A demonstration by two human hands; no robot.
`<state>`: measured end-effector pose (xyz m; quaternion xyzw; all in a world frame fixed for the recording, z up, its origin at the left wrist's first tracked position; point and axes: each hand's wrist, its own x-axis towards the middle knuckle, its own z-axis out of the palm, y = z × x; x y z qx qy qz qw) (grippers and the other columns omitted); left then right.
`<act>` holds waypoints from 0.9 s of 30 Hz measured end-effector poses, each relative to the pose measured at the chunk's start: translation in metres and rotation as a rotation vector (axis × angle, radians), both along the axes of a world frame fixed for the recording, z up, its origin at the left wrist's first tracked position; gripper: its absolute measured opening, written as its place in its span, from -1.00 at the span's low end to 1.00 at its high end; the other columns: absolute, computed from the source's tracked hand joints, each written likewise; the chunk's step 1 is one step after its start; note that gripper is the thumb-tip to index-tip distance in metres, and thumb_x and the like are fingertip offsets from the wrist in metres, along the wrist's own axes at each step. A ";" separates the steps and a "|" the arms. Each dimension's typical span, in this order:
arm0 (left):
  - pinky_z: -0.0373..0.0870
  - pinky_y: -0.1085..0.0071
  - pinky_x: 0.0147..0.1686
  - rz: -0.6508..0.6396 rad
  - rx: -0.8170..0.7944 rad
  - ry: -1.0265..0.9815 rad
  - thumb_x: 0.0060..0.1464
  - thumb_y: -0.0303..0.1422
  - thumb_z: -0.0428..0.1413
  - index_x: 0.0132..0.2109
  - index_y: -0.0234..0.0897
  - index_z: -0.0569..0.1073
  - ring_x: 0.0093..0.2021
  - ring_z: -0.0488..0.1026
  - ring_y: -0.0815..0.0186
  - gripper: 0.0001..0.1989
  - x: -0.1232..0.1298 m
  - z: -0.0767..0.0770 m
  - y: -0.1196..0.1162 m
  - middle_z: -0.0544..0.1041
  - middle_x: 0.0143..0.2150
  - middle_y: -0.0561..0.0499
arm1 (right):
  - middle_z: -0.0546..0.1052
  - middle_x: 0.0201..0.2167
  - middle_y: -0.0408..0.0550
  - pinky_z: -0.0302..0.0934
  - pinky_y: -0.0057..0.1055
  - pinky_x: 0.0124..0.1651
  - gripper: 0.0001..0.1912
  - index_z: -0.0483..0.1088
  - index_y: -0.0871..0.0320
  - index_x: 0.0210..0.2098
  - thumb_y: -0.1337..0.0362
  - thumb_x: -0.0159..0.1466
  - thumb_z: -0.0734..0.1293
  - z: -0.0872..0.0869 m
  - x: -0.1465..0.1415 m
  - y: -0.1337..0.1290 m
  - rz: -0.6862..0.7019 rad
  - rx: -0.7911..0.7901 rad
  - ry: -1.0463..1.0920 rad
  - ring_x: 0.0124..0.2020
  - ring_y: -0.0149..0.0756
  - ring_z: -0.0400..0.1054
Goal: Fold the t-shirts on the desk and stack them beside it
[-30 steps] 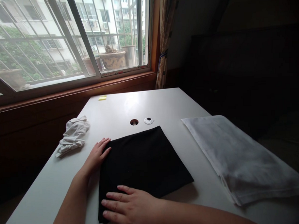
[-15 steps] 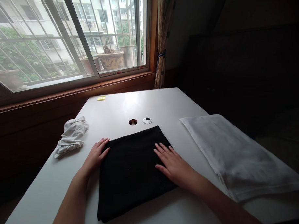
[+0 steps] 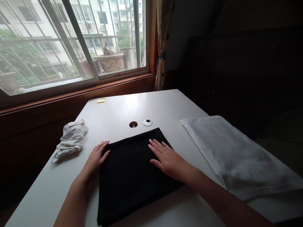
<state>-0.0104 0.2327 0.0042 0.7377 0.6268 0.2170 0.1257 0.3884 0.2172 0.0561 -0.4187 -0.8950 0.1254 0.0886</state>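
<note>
Nearest, the folded black cloth (image 3: 129,183) lies flat on the white table (image 3: 37,200), probably light, soft and floppy (best held with 2 hands, under opposite edges). The left hand (image 3: 94,158) rests against its left edge; the right hand (image 3: 169,161) lies flat on its right side, neither clenched. Beyond, a crumpled white cloth (image 3: 71,137) sits left.

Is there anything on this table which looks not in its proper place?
Beyond the folded black cloth, a round cover lies beside an open hole, seemingly its own. The white cloth at the left edge is crumpled.
</note>
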 end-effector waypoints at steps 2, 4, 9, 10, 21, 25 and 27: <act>0.06 -0.04 0.44 -0.003 0.016 -0.004 0.35 -0.06 -0.07 0.40 -0.21 0.26 0.44 0.18 0.04 -0.41 -0.001 -0.001 0.000 0.33 0.41 -0.16 | -0.11 0.54 -0.07 -0.24 -0.03 0.53 -0.28 -0.07 0.09 0.52 -0.14 0.51 0.02 0.000 -0.024 0.004 0.134 -0.048 0.013 0.54 -0.15 -0.24; 0.08 -0.03 0.43 0.001 0.022 -0.005 0.34 -0.07 -0.05 0.39 -0.20 0.27 0.44 0.19 0.03 -0.42 -0.001 -0.001 0.000 0.34 0.40 -0.15 | -0.10 0.53 -0.04 -0.27 0.00 0.53 -0.26 -0.06 0.09 0.51 -0.15 0.50 0.05 -0.005 -0.043 0.011 0.210 -0.080 0.009 0.54 -0.12 -0.24; 0.11 -0.04 0.41 -0.015 0.003 -0.024 0.34 -0.10 -0.03 0.38 -0.17 0.28 0.44 0.19 0.03 -0.45 -0.001 0.001 0.001 0.33 0.40 -0.13 | -0.07 0.53 -0.01 -0.32 0.03 0.52 -0.22 0.00 0.12 0.50 -0.19 0.47 0.06 -0.019 -0.047 0.051 0.169 -0.057 -0.021 0.54 -0.08 -0.25; 0.12 -0.04 0.41 -0.017 0.007 -0.027 0.34 -0.10 -0.02 0.38 -0.16 0.29 0.43 0.19 0.03 -0.45 -0.001 0.001 0.001 0.34 0.40 -0.12 | -0.07 0.53 -0.01 -0.31 0.02 0.52 -0.22 0.00 0.13 0.50 -0.19 0.47 0.04 -0.021 -0.040 0.061 0.122 -0.052 -0.031 0.54 -0.09 -0.25; 0.32 -0.01 0.26 0.020 0.088 -0.002 0.32 -0.14 0.04 0.34 -0.03 0.36 0.20 0.35 0.04 -0.51 -0.001 -0.002 0.000 0.46 0.21 -0.06 | -0.12 0.54 -0.05 -0.28 0.12 0.50 -0.32 -0.03 0.05 0.51 -0.08 0.51 0.01 -0.035 0.024 0.074 -0.263 0.052 -0.121 0.54 -0.04 -0.30; 0.32 0.00 0.24 0.031 0.074 -0.005 0.32 -0.14 0.04 0.34 -0.02 0.36 0.15 0.34 0.05 -0.51 0.001 0.001 -0.002 0.44 0.18 -0.05 | -0.09 0.53 -0.04 -0.29 0.09 0.51 -0.30 0.00 0.07 0.50 -0.11 0.50 0.04 -0.022 0.002 0.045 -0.019 0.069 -0.079 0.54 -0.06 -0.28; 0.30 0.00 0.25 0.026 0.068 -0.016 0.32 -0.13 0.04 0.34 -0.04 0.36 0.15 0.32 0.04 -0.51 0.001 0.002 -0.002 0.43 0.18 -0.07 | -0.07 0.53 -0.04 -0.27 0.06 0.51 -0.27 -0.03 0.08 0.51 -0.15 0.50 0.04 -0.018 -0.014 0.032 0.096 0.030 -0.046 0.54 -0.07 -0.24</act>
